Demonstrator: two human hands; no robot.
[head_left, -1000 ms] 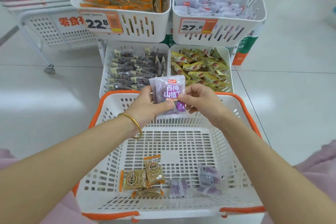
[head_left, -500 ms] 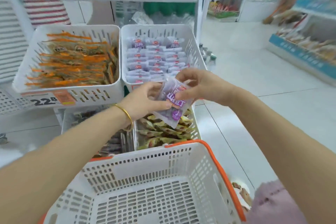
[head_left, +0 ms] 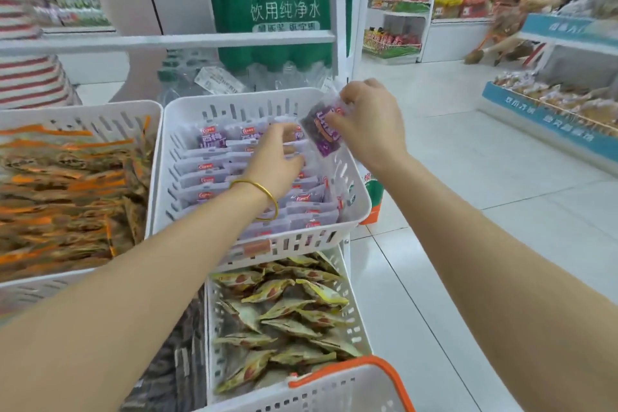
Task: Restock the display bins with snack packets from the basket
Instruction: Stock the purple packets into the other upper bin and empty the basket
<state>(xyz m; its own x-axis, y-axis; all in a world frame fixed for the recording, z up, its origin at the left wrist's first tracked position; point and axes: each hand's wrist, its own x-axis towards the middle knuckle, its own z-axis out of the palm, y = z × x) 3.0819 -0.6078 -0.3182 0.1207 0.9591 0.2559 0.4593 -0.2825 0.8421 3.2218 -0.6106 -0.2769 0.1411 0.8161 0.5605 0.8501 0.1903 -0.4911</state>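
Purple packet pinched by right hand, seemingly.

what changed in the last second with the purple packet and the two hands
The purple plastic snack packet went up and forward, from over the orange-rimmed white basket to the far right corner of the upper white slotted bin. The right hand still pinches it; the left hand let go and now lies on the stocked packets there. The bins' stock looks unchanged.

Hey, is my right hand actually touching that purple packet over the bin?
Touching. The head view shows the right hand pinching the purple packet, thumb lying across its face, above the white bin.
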